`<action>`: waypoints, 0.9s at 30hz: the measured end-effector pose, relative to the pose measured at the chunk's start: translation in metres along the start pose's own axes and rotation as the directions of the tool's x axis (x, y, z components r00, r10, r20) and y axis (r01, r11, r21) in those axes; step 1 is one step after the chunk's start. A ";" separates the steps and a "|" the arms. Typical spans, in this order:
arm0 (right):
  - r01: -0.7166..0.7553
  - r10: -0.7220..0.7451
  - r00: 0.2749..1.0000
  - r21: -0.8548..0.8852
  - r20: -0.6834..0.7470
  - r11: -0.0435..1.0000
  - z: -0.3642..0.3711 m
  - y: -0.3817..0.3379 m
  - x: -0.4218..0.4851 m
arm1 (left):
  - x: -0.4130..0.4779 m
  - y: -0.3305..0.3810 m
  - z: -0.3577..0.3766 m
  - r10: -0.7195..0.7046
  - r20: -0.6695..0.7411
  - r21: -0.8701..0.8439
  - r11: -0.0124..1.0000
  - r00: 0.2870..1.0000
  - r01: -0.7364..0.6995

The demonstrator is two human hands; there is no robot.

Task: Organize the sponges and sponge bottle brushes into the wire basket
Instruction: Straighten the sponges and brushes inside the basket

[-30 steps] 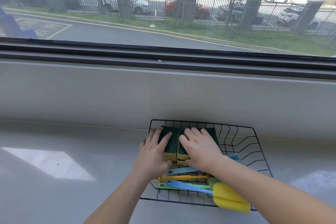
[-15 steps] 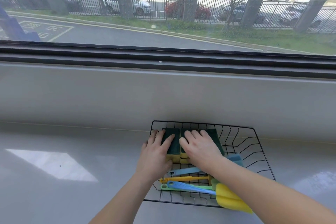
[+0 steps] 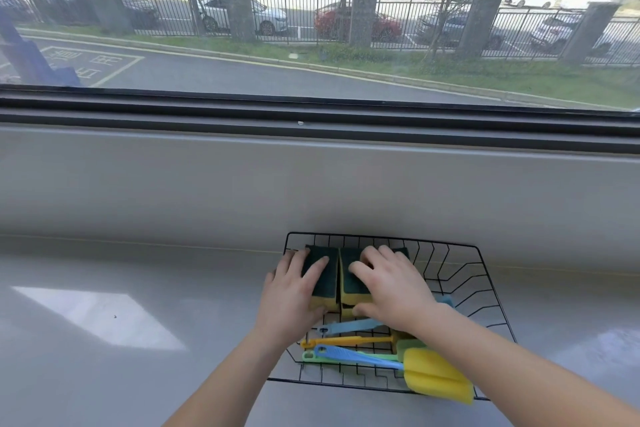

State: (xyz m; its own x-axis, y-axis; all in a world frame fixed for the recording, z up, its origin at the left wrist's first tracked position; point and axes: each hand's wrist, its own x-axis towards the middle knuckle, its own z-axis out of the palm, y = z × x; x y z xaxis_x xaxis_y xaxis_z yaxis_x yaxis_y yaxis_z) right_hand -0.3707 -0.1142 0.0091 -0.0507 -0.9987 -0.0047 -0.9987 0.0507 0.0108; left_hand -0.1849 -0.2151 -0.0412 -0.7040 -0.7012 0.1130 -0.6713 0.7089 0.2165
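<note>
Two sponges side by side, far-left in basket [image 3: 446, 244], long axes pointing away; left hand [image 3: 289, 298] grips left sponge [image 3: 329, 277]; right hand [image 3: 391, 288], fingers curled, grips right sponge [image 3: 349, 282]; brushes [image 3: 349, 340] crosswise, handles leftward.

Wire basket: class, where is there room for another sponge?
Free: bare mesh of the black wire basket between the right hand and its right wall. Crowded: rear left, two green-topped yellow sponges held by left hand and right; front, coloured plastic bottle brushes.
</note>
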 end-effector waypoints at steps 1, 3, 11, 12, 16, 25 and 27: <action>-0.015 0.015 1.000 0.012 0.004 1.000 0.000 -0.001 -0.001 | 0.000 0.002 0.001 0.002 0.001 0.000 1.000 1.000 -0.002; -0.037 0.037 0.999 0.038 0.000 0.999 -0.001 -0.003 -0.003 | -0.001 0.005 0.002 -0.005 -0.001 0.002 1.000 1.000 0.005; -0.038 0.042 0.999 0.130 -0.030 0.991 0.002 -0.014 -0.001 | 0.001 0.010 0.001 -0.026 -0.008 0.049 0.998 1.000 0.026; -0.028 0.031 0.999 0.118 -0.028 0.993 0.002 -0.014 -0.001 | 0.001 0.009 0.001 -0.020 -0.004 0.047 0.999 1.000 0.020; -0.023 0.024 1.000 0.078 -0.019 0.997 0.004 -0.014 -0.002 | 0.000 0.008 0.001 0.002 0.005 0.026 1.000 1.000 -0.002; -0.021 0.021 1.000 -0.046 0.007 0.999 0.007 -0.008 0.001 | 0.011 0.018 0.001 0.149 0.013 -0.008 0.989 0.989 -0.149; -0.022 0.023 1.000 -0.059 0.008 0.998 0.008 -0.007 0.000 | 0.012 0.019 0.001 0.174 0.004 0.008 0.985 0.985 -0.174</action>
State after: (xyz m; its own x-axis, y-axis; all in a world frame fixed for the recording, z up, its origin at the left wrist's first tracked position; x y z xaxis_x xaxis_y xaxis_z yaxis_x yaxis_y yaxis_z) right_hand -0.3642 -0.1143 0.0007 -0.0734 -0.9972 -0.0123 -0.9949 0.0723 0.0702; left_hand -0.2067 -0.2098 -0.0361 -0.8109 -0.5669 0.1451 -0.5406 0.8206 0.1853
